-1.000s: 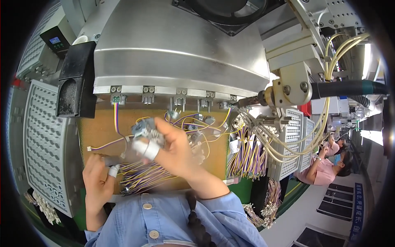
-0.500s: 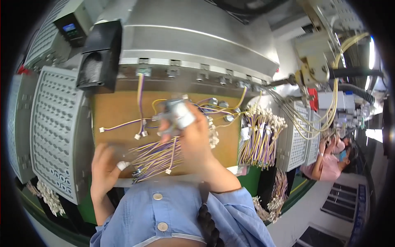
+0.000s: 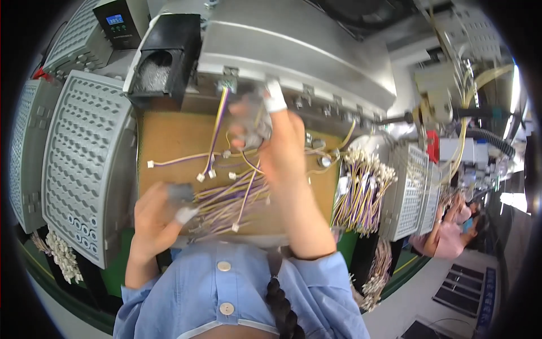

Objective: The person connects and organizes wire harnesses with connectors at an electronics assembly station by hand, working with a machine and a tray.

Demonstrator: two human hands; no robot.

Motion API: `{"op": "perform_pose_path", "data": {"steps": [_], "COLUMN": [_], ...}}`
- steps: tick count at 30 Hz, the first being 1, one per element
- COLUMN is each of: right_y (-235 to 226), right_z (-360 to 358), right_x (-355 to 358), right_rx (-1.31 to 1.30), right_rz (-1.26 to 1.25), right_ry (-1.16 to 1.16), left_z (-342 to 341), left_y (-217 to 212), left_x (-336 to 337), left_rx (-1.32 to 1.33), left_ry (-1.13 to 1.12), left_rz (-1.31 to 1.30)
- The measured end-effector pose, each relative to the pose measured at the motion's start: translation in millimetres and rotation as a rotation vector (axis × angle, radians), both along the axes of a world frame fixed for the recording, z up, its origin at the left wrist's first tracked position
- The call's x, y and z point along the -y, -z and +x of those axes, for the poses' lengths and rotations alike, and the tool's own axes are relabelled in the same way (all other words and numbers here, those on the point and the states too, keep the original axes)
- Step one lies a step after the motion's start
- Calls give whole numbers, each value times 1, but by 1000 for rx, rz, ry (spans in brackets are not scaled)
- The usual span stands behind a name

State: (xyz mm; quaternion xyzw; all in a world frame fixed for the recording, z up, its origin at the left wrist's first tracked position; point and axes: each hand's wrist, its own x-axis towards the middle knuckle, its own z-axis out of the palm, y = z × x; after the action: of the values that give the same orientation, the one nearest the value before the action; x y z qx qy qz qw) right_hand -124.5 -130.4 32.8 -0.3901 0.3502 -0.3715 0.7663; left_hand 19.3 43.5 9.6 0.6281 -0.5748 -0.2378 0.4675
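Note:
My left hand (image 3: pixel 153 219) is low on the left side of the orange-brown work surface (image 3: pixel 169 129), fingers curled, with a grey cover on a finger and a white one on the thumb. Its blurred fingertips come up to the left ends of a bundle of purple, yellow and white wires (image 3: pixel 228 199); whether they grip any is unclear. Farther up, my right hand (image 3: pixel 276 135) reaches to the metal rail, its white-covered thumb pointing up. Motion smears its fingers, hiding what they may hold. Left of it, a connector (image 3: pixel 227 85) with hanging wires sits on the rail.
Grey perforated trays (image 3: pixel 84 169) stand at the left, beside a black box (image 3: pixel 168 59). More wire harnesses (image 3: pixel 364 195) with white connectors lie bunched at the right. Small round metal parts (image 3: pixel 323 161) rest near the rail. A person (image 3: pixel 446 231) in pink sits far right.
My right hand has moved up and away from me, from above the wires to the rail. My left hand has shifted slightly up and right. The whole view has moved a little.

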Motion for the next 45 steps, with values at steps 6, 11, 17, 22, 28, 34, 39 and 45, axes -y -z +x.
{"op": "perform_pose_path", "data": {"steps": [6, 11, 17, 22, 28, 34, 39, 45], "right_y": [-8, -13, -22, -8, 16, 24, 10, 1], "right_z": [-93, -208, -223, -251, -250, -263, -280, -209], "right_x": [-7, -17, 0, 49, 100, 115, 113, 16], "right_rx": [-319, -361, -356, -381, -1685, -1603, -1676, -393], "right_rz": [-528, -244, -366, -483, -1033, -1292, -1362, -669], "right_ry": [-180, 105, 152, 286, 174, 232, 43, 162], "left_z": [-25, -82, -123, -124, -111, -113, -110, -137], "left_y": [-27, -28, 28, 10, -24, -35, -32, -36], "left_x": [45, 72, 157, 154, 127, 122, 132, 137], "left_rx": [401, 510, 1120, 1129, 664, 283, -14, 366], "left_ry": [74, 341, 429, 436, 104, -189, -108, 18], "left_rz": [-110, -204, -346, -374, -140, -54, -50, -248]}}
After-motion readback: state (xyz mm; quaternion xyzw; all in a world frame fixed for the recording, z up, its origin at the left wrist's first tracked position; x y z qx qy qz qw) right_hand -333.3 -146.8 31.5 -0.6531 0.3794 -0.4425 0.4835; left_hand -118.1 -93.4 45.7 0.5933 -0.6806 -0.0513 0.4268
